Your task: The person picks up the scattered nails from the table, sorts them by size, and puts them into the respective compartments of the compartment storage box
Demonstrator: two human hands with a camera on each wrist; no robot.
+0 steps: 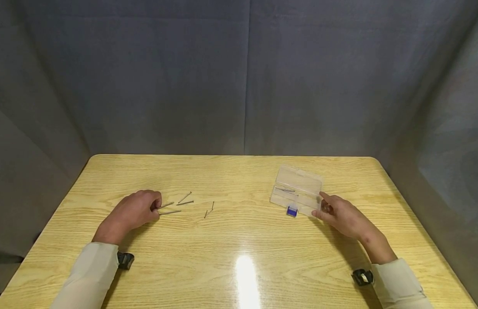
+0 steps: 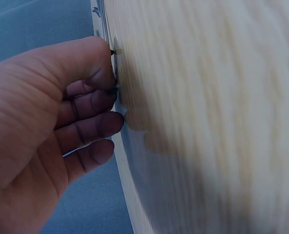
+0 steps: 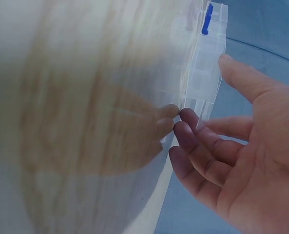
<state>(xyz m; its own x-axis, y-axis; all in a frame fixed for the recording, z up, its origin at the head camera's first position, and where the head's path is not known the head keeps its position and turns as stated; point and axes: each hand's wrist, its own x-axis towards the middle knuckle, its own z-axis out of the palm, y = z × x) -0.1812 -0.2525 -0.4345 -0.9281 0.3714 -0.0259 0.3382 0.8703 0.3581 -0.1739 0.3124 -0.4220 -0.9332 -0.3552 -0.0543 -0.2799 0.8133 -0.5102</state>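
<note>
Thumb and fingers of my left hand (image 1: 136,210) close at the table on the end of a nail (image 1: 170,212). A second nail (image 1: 166,205) lies right beside those fingertips; whether it is held too is unclear. In the left wrist view the left hand (image 2: 51,112) has its thumb against the index finger, the other fingers curled. My right hand (image 1: 341,214) grips the right end of a clear plastic case (image 1: 301,178), its lid laid back. Several nails (image 1: 287,190) lie inside. In the right wrist view the thumb is at the case's (image 3: 202,73) upper edge, fingers below.
Loose larger nails (image 1: 185,197) lie just right of the left hand. Smaller nails (image 1: 209,211) are scattered farther toward the middle of the wooden table (image 1: 223,176). A blue latch (image 1: 291,211) sticks out from the case's front. Grey curtains (image 1: 165,86) surround the table's back and sides.
</note>
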